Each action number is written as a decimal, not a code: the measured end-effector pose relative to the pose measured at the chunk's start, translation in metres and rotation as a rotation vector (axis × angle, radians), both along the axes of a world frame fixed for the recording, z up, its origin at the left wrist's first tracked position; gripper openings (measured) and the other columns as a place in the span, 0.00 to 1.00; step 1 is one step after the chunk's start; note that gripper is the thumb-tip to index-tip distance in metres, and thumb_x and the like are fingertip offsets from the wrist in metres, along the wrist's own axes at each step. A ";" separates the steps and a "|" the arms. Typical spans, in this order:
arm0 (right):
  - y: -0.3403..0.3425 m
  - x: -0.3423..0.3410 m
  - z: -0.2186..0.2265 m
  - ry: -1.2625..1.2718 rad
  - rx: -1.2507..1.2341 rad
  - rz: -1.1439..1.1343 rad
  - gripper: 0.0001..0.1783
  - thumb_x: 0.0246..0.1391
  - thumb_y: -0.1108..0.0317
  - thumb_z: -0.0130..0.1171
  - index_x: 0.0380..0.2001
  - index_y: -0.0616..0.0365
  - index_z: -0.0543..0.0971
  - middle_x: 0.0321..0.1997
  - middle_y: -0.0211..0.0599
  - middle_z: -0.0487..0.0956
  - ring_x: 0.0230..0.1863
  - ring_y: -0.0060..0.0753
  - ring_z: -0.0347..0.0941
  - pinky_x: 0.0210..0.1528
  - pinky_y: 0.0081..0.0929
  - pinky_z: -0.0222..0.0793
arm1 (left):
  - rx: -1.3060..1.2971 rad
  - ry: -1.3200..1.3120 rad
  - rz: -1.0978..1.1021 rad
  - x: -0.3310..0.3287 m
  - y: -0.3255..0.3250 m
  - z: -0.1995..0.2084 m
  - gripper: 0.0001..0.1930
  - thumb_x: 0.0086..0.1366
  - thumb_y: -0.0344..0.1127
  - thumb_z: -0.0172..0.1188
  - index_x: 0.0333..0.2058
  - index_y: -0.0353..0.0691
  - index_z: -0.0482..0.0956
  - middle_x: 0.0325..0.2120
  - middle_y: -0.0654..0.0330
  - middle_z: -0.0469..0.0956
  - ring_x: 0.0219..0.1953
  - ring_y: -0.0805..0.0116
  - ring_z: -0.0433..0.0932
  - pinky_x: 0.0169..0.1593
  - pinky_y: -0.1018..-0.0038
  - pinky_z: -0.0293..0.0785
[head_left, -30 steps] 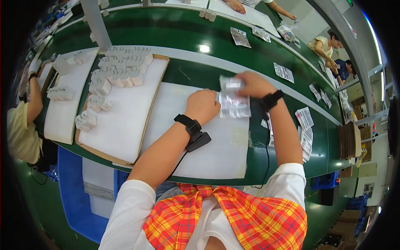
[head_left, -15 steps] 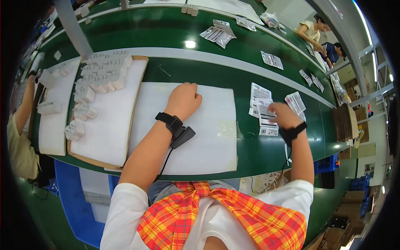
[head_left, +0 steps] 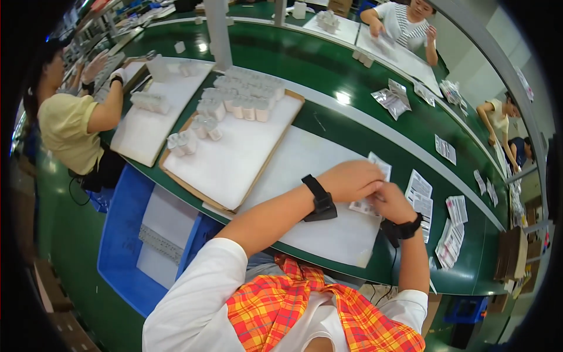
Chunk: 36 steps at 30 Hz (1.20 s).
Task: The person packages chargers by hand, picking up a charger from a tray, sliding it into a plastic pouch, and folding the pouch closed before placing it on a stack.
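A flat printed packet (head_left: 380,165) is in my two hands over the right part of a white foam sheet (head_left: 305,170). My left hand (head_left: 353,180) is closed, its fingers meeting those of my right hand (head_left: 392,202) at the packet. My right hand is closed too, pinching the packet, whose lower part shows between and below the wrists. Most of the packet is hidden behind the hands. Just to the right lie further printed packets (head_left: 420,193), with another stack (head_left: 450,234) beyond them on the green table (head_left: 404,258).
To the left, a foam-lined cardboard tray (head_left: 252,158) carries rows of white plug-like blocks (head_left: 249,102). Another foam board (head_left: 138,135) lies beside a co-worker (head_left: 70,117). A blue bin (head_left: 129,234) stands below the table edge. Silvery packets (head_left: 393,100) lie across a grey rail.
My view has turned left. My right hand has brought a packet from the stacks to my left hand, which was closed over the foam sheet. Both hands now meet at it.
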State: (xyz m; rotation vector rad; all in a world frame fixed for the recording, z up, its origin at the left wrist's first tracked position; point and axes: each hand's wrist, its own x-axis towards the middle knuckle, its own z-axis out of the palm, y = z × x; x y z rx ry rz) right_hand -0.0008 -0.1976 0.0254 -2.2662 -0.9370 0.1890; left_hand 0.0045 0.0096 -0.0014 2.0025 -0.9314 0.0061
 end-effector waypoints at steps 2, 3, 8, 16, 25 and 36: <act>0.011 0.007 -0.016 0.265 -0.032 -0.021 0.11 0.49 0.75 0.57 0.38 0.62 0.76 0.36 0.44 0.77 0.40 0.52 0.74 0.45 0.36 0.70 | 0.133 0.037 0.028 0.008 0.005 -0.007 0.19 0.65 0.45 0.54 0.51 0.44 0.75 0.54 0.52 0.72 0.61 0.49 0.65 0.62 0.51 0.61; 0.016 0.008 -0.022 0.406 -0.056 -0.021 0.11 0.49 0.75 0.56 0.38 0.61 0.76 0.36 0.44 0.77 0.41 0.51 0.74 0.46 0.37 0.70 | 0.261 0.090 0.055 0.010 0.008 -0.014 0.21 0.66 0.47 0.53 0.54 0.46 0.74 0.57 0.53 0.70 0.63 0.49 0.63 0.64 0.48 0.57; 0.013 -0.059 0.001 -0.052 -0.299 0.151 0.16 0.45 0.68 0.59 0.40 0.57 0.79 0.40 0.43 0.77 0.50 0.51 0.71 0.55 0.42 0.64 | 0.476 -0.239 0.220 -0.001 0.009 -0.056 0.24 0.61 0.56 0.56 0.52 0.52 0.76 0.65 0.61 0.64 0.70 0.59 0.55 0.68 0.38 0.43; 0.098 -0.011 0.111 -0.054 -0.105 0.277 0.18 0.47 0.68 0.62 0.43 0.62 0.77 0.40 0.43 0.78 0.40 0.42 0.75 0.43 0.35 0.72 | 0.328 -0.253 0.315 -0.004 -0.012 -0.045 0.35 0.50 0.54 0.67 0.56 0.49 0.73 0.64 0.56 0.63 0.70 0.61 0.53 0.69 0.45 0.49; 0.321 0.061 0.020 -0.221 -0.244 0.011 0.28 0.51 0.57 0.64 0.51 0.62 0.71 0.39 0.58 0.79 0.43 0.57 0.77 0.46 0.44 0.72 | -0.419 -0.103 0.121 0.059 -0.036 -0.186 0.15 0.59 0.41 0.59 0.45 0.46 0.78 0.54 0.53 0.73 0.56 0.53 0.70 0.55 0.63 0.70; 0.132 0.027 0.088 0.299 0.793 -0.245 0.24 0.47 0.68 0.53 0.51 0.54 0.70 0.44 0.40 0.73 0.36 0.35 0.74 0.37 0.26 0.73 | 0.585 -0.274 0.144 0.010 -0.018 -0.026 0.17 0.56 0.41 0.61 0.44 0.44 0.79 0.43 0.55 0.79 0.47 0.56 0.77 0.52 0.66 0.72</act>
